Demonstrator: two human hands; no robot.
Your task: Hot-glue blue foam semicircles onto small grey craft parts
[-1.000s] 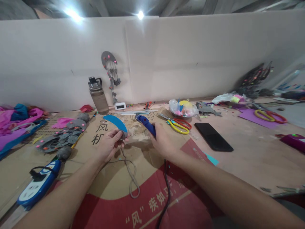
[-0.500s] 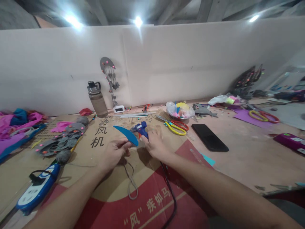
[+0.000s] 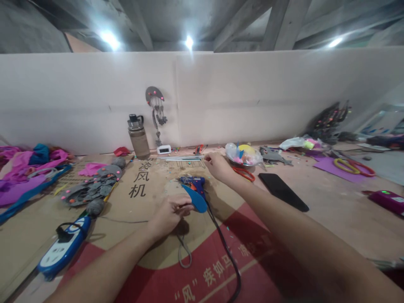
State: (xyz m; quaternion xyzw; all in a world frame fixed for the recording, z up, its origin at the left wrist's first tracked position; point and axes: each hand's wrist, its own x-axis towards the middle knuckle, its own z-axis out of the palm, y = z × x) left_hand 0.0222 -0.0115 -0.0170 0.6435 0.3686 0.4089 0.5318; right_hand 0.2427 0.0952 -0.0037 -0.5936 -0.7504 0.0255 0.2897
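Note:
My left hand (image 3: 172, 212) is closed, pinching a blue crescent-shaped piece (image 3: 197, 201), apparently felt, over the cardboard. Beneath that hand a thin grey cord loop (image 3: 185, 256) lies on the cardboard. Just beyond the blue piece, a blue glue gun (image 3: 198, 182) rests on its side with its dark cable running toward me. My right hand (image 3: 218, 167) is farther back, fingers curled together near some thin white sticks (image 3: 184, 159); what they hold, if anything, is hidden. Red-handled scissors (image 3: 244, 174) lie partly behind that wrist.
Printed cardboard (image 3: 158, 256) covers the table. At left are a power strip (image 3: 65, 248), grey felt pieces (image 3: 94, 187) and coloured cloth (image 3: 41, 168). A bottle (image 3: 139, 136) stands at the back. A bowl of scraps (image 3: 243, 155) and a phone (image 3: 282, 191) are to the right.
My right hand has let go of the glue gun, which now lies on the cardboard, and has moved farther back. My left hand still holds the blue piece. The view has tilted up slightly.

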